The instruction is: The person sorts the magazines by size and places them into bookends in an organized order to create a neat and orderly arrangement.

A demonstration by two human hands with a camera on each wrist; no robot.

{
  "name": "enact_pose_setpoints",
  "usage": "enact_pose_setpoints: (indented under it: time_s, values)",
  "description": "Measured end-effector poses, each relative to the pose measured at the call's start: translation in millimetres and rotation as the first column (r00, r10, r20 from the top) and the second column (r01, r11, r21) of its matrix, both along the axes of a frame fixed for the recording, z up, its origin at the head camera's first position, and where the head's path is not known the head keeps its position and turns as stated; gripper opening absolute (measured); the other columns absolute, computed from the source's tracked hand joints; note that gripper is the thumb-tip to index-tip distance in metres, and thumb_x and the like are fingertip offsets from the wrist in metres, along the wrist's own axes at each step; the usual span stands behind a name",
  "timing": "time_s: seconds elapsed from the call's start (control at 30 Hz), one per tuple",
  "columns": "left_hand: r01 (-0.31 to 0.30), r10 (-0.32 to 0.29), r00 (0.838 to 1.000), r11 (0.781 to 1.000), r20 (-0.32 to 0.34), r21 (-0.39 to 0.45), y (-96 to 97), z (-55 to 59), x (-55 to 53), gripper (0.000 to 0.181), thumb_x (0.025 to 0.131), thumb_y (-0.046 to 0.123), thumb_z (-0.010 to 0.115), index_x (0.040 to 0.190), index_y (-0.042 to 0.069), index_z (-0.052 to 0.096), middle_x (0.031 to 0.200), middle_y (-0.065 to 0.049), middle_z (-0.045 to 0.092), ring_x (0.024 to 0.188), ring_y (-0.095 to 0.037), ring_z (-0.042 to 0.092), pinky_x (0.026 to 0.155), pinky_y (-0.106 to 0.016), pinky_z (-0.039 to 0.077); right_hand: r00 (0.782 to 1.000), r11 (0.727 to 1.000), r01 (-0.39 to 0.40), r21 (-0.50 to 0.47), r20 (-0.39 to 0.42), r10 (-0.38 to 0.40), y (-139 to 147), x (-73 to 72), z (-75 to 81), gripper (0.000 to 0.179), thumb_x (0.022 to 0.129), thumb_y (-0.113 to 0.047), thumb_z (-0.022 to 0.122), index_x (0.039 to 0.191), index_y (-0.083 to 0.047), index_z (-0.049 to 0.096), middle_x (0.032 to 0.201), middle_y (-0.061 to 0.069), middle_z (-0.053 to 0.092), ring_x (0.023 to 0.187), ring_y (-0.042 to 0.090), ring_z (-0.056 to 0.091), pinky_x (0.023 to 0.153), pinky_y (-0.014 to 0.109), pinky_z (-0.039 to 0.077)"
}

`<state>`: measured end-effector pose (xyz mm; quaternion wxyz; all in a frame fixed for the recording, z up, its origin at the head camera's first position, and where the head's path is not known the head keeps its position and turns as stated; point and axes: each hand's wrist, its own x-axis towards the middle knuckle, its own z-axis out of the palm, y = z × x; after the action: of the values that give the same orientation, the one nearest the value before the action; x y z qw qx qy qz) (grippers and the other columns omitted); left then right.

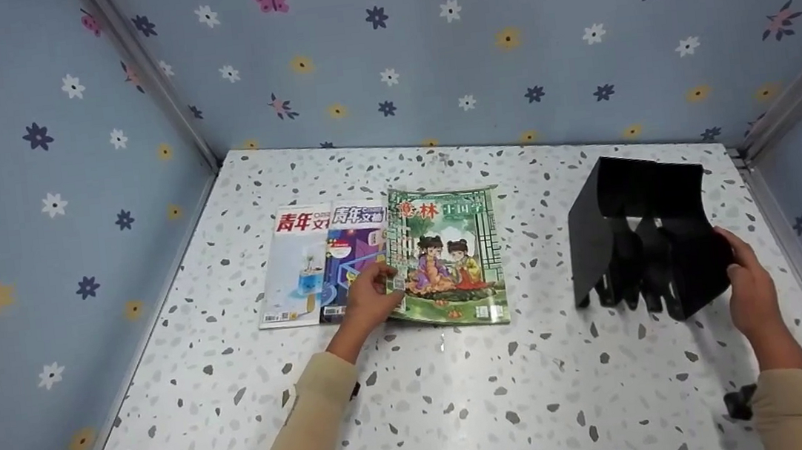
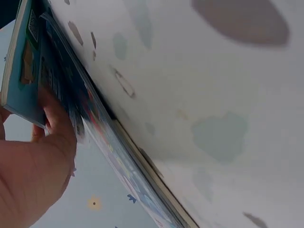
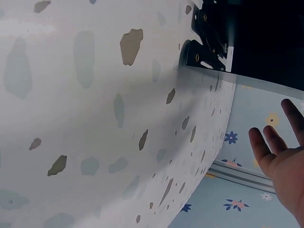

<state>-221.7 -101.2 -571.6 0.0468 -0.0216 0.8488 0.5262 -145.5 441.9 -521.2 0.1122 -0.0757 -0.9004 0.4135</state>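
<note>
Three magazines lie overlapping on the table: a pale one [image 1: 292,274] at the left, a purple one [image 1: 352,241] in the middle, and a green-covered magazine [image 1: 448,250] on the right. My left hand [image 1: 371,299] pinches the green magazine's left edge, lifting it slightly. In the left wrist view, thumb and fingers of that hand [image 2: 40,156] close round the raised edge. A black book holder [image 1: 590,250] with upright side panels stands on the right. Beside its right panel is my right hand [image 1: 754,285], its fingers extended and spread in the right wrist view near the black panel [image 3: 266,42].
The white speckled table [image 1: 510,407] is bounded by blue flowered walls [image 1: 449,48] at the back and both sides. A small dark object [image 1: 740,402] lies beside my right sleeve [image 1: 800,406].
</note>
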Motion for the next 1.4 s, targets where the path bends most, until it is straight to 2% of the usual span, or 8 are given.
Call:
enact_pose_setpoints:
  time_s: [0.17,0.33,0.6,0.83,0.93,1.13,1.27,1.4]
  values:
    - [0.011,-0.012,1.000,1.000,0.029,0.027,1.9,0.5,-0.7,0.037,0.077,0.009,0.068,0.113,0.011,0.061,0.108,-0.009,0.058,0.097,-0.023,0.054,0.083,-0.038,0.046,0.999,1.000,0.013,-0.022,-0.032,-0.014,-0.2,-1.2,-1.8,0.055,0.100,-0.014,0.020,0.150,-0.029,0.035,0.152,-0.010,0.037,0.129,-0.006,0.034,0.099,0.009,0.025]
    - [0.029,-0.031,0.996,0.999,0.087,0.024,4.2,-0.1,-2.7,0.052,0.082,0.015,0.066,0.132,0.017,0.053,0.122,-0.011,0.054,0.110,-0.026,0.052,0.088,-0.042,0.046,1.000,0.999,0.004,-0.038,-0.028,-0.005,0.6,-2.1,-4.0,0.054,0.101,-0.013,0.018,0.151,-0.026,0.033,0.151,-0.007,0.037,0.122,-0.013,0.035,0.096,0.009,0.029]
    - [-0.005,0.003,0.999,0.999,0.053,0.042,6.0,-0.5,-5.5,0.041,0.090,0.023,0.065,0.130,0.016,0.057,0.084,-0.003,0.047,0.066,-0.015,0.041,0.059,-0.030,0.037,1.000,1.000,0.004,-0.008,-0.023,-0.004,0.5,-4.0,-4.2,0.054,0.101,-0.013,0.018,0.152,-0.026,0.032,0.154,-0.004,0.035,0.121,-0.015,0.032,0.097,0.009,0.027]
    - [-0.058,0.057,0.998,0.997,0.035,0.048,8.8,-3.9,-8.8,0.027,0.090,0.024,0.066,0.116,0.015,0.064,0.079,0.003,0.045,0.067,-0.013,0.040,0.063,-0.030,0.037,1.000,1.000,-0.005,-0.018,0.004,0.005,0.9,-2.8,-2.0,0.055,0.100,-0.014,0.017,0.152,-0.028,0.029,0.157,0.003,0.031,0.139,0.024,0.031,0.099,0.010,0.023]
    - [-0.089,0.086,0.995,0.995,0.051,0.053,10.7,-3.7,-9.5,0.024,0.087,0.021,0.069,0.110,0.017,0.066,0.071,0.003,0.043,0.060,-0.013,0.038,0.058,-0.029,0.035,1.000,1.000,-0.006,-0.013,-0.003,0.006,1.4,-2.2,-2.4,0.055,0.100,-0.015,0.018,0.152,-0.027,0.030,0.156,0.001,0.032,0.138,0.024,0.032,0.099,0.010,0.024]
    - [-0.099,0.098,0.995,0.995,0.029,0.017,19.1,-0.7,-13.8,0.034,0.080,0.015,0.066,0.114,0.016,0.064,0.070,0.000,0.044,0.060,-0.014,0.037,0.055,-0.029,0.031,1.000,1.000,-0.012,-0.011,-0.021,0.012,1.8,-1.5,-2.7,0.054,0.101,-0.015,0.018,0.152,-0.026,0.030,0.155,-0.003,0.034,0.134,0.006,0.034,0.097,0.011,0.026]
    - [-0.102,0.102,0.995,0.995,0.016,0.002,23.5,0.6,-17.0,0.050,0.082,0.016,0.065,0.131,0.017,0.055,0.086,-0.007,0.054,0.074,-0.018,0.045,0.063,-0.032,0.037,1.000,1.000,-0.013,-0.020,-0.018,0.013,1.0,-1.5,-3.1,0.054,0.101,-0.015,0.018,0.152,-0.025,0.030,0.154,0.003,0.034,0.123,-0.010,0.034,0.096,0.011,0.027]
    - [-0.125,0.125,0.992,0.992,0.009,-0.023,24.2,-1.2,-17.9,0.052,0.085,0.022,0.068,0.134,0.017,0.053,0.102,-0.014,0.060,0.085,-0.021,0.051,0.073,-0.037,0.042,1.000,0.999,-0.023,-0.028,-0.012,0.023,0.1,-1.2,-3.7,0.053,0.101,-0.017,0.016,0.153,-0.025,0.028,0.155,0.008,0.033,0.121,-0.012,0.033,0.097,0.012,0.026]
